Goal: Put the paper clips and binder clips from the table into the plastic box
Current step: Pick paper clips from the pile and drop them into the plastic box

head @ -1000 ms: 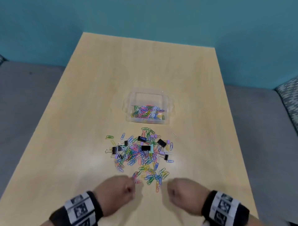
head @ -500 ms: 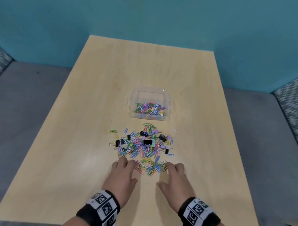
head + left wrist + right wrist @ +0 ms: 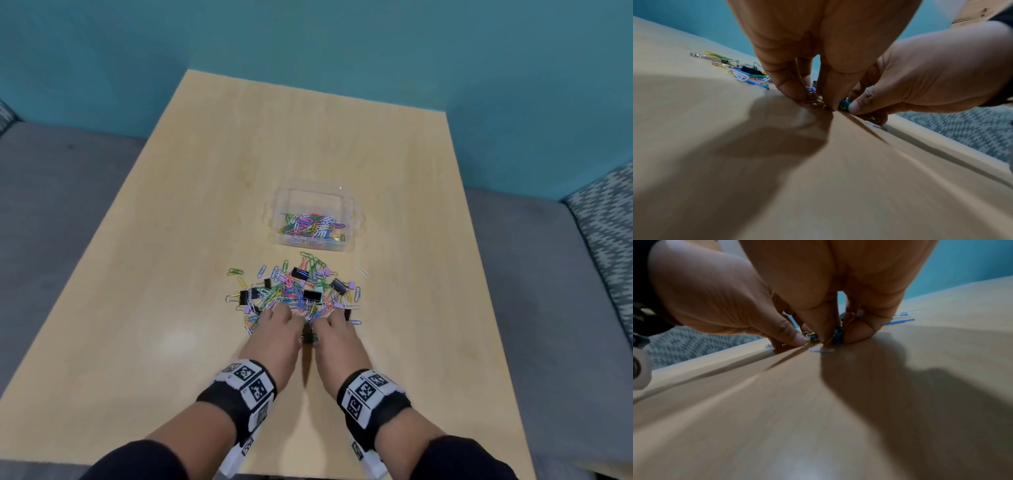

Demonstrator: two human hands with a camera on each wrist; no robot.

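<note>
A heap of coloured paper clips (image 3: 291, 291) with several black binder clips (image 3: 312, 295) lies mid-table, just in front of the clear plastic box (image 3: 313, 190), which holds more paper clips (image 3: 313, 224). My left hand (image 3: 277, 329) and right hand (image 3: 337, 332) sit side by side at the heap's near edge, fingertips on the table. In the left wrist view my left hand (image 3: 813, 99) pinches a small bunch of clips between thumb and fingers. The right wrist view shows my right hand (image 3: 838, 335) pinching a blue and a yellow clip. The clips under the palms are hidden.
The light wooden table (image 3: 171, 274) is ringed by grey seating, with a patterned cushion (image 3: 609, 222) at the right and a teal wall behind. A stray white clip (image 3: 362, 271) and a green one (image 3: 235, 272) lie apart from the heap.
Both hands moved forward from the table's near edge, opened flat, then came together at the heap's near side and closed their fingers on clips.
</note>
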